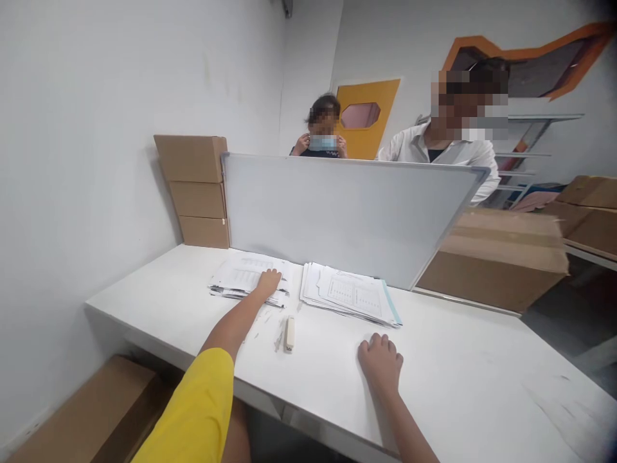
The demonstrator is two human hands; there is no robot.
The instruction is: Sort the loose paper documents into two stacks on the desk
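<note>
My left hand (268, 283) rests on the right part of a stack of printed papers (236, 273), its fingers loosely bent over the top sheet. On the bare tabletop, my right hand (382, 361) lies palm down with its fingers slightly curled and apart, holding nothing. A second stack of printed papers (344, 292), with a light blue edge on its right side, lies between the first stack and my right hand, farther back. A small cream-coloured stapler (289, 333) sits on the table between my two hands, touched by neither.
A white board (337, 212) stands upright along the back of the white table (448, 373). Cardboard boxes (200, 186) are stacked at its left end; a larger carton (496, 257) is on the right. Behind the board are two people (443, 151). Another box (91, 411) is below, left.
</note>
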